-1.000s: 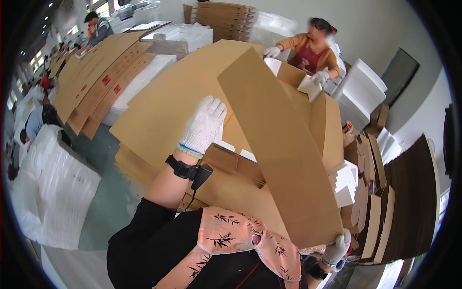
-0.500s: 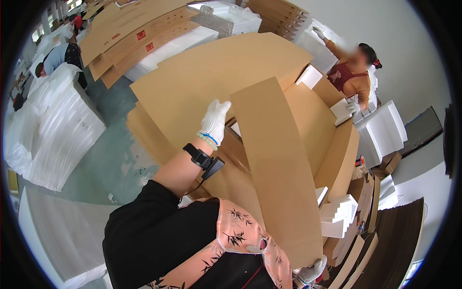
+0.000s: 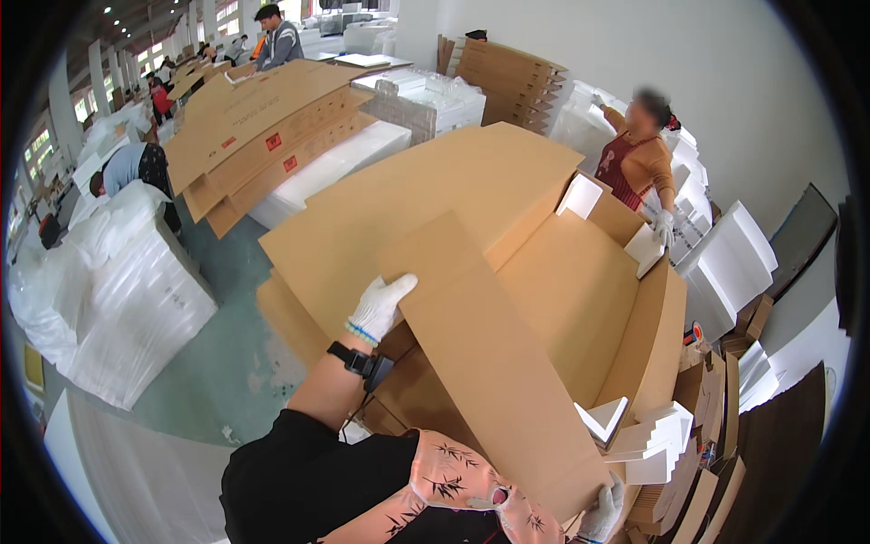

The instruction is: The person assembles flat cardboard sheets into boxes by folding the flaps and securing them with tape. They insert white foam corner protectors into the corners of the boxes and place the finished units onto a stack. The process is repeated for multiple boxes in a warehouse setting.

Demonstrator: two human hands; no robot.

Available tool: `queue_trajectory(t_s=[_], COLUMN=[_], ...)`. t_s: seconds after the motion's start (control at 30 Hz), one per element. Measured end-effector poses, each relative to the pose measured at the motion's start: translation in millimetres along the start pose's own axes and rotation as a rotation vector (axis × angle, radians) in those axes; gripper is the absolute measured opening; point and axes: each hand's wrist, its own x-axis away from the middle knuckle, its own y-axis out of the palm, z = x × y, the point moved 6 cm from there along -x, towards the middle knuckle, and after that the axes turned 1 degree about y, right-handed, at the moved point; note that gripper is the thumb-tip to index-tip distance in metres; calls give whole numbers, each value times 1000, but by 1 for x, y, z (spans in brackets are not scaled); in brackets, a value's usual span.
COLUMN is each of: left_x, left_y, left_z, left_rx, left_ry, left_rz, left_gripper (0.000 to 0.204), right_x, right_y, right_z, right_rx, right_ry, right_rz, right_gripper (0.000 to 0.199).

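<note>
A long brown cardboard panel [image 3: 507, 372] slants across the near part of a large open cardboard box [image 3: 571, 281]. My left hand [image 3: 382, 306], in a white glove, grips the panel's left edge near its far end, with the fingers partly hidden beneath. At the near right end, my gloved right hand [image 3: 602, 515] holds the panel's corner. White foam corner pieces [image 3: 580, 195] sit in the box's far corners, and another foam corner [image 3: 603, 419] is at its near right. Beneath the panel, part of the box near my body is hidden.
Across the box stands a co-worker [image 3: 639, 163] with one gloved hand on a foam corner. Stacked foam pieces [image 3: 657, 444] and cardboard strips lie at the right. Plastic-wrapped bundles [image 3: 136, 290] stand on the left, beyond a strip of green floor [image 3: 213, 340]. Flat cartons [image 3: 263, 136] are piled behind.
The panel's far end has swung left and lower in the view, and my left hand has moved with it. My right hand stays at the near end. The view has tilted up somewhat.
</note>
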Motion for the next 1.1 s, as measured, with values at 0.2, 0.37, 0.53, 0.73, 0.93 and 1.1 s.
queue_trajectory(t_s=[0.2,0.37,0.53,0.73,0.93,1.1], left_x=[25,25,29,30,44,43], left_y=[-10,-19,-22,-10,-3,-9], left_z=[-8,-18,-16,-13,-2,5], left_rx=[-60,-159,-289,-44,124,-17], left_ry=[-147,-95,-145,-61,-126,-83], left_rz=[-57,3,25,11,13,73], left_gripper=[56,49,42,43,41,51], right_x=[10,12,15,22,34,32], right_y=[5,6,9,33,43,29], right_z=[-45,-55,-4,29,114,35], right_rx=[-145,-124,-401,-598,-635,-684], right_ry=[60,153,303,385,329,284], right_rz=[44,50,64,-79,-143,-86], right_gripper=[35,34,42,43,40,58])
